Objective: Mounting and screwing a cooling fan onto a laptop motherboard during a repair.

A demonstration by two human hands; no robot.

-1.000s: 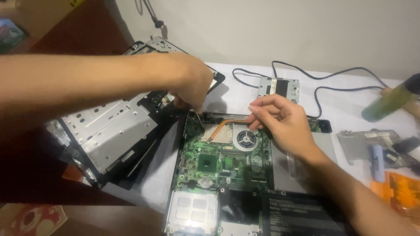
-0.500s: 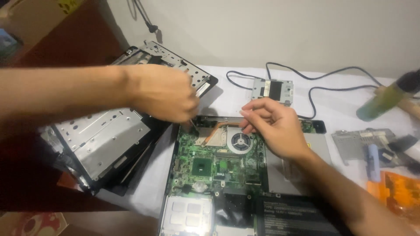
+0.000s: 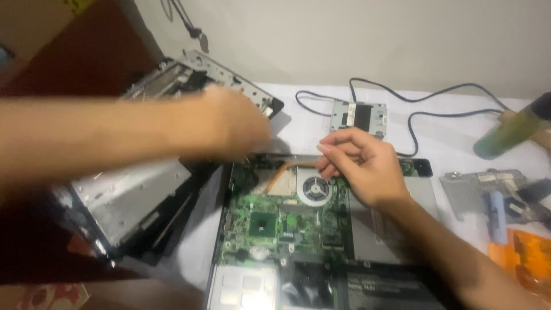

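An opened laptop base lies in front of me, its green motherboard (image 3: 281, 221) exposed with a round cooling fan (image 3: 315, 189) and a copper heat pipe (image 3: 280, 172). My right hand (image 3: 361, 166) rests at the board's top edge beside the fan, fingers curled together; I cannot see anything held in it. My left hand (image 3: 232, 126) is blurred with motion, hovering over the board's top left corner and the edge of a removed grey metal laptop panel (image 3: 129, 198). Its fingers are closed; anything in them is hidden.
A small metal drive bracket (image 3: 359, 116) with a black cable (image 3: 436, 95) lies on the white table behind. At the right are a green cylinder (image 3: 511, 135), a grey metal plate (image 3: 488, 189), a blue tool (image 3: 498, 209) and an orange packet (image 3: 531, 255).
My left hand has drawn back leftward from above the board's top edge to its top left corner. My right hand has stayed by the fan. The view has shifted slightly.
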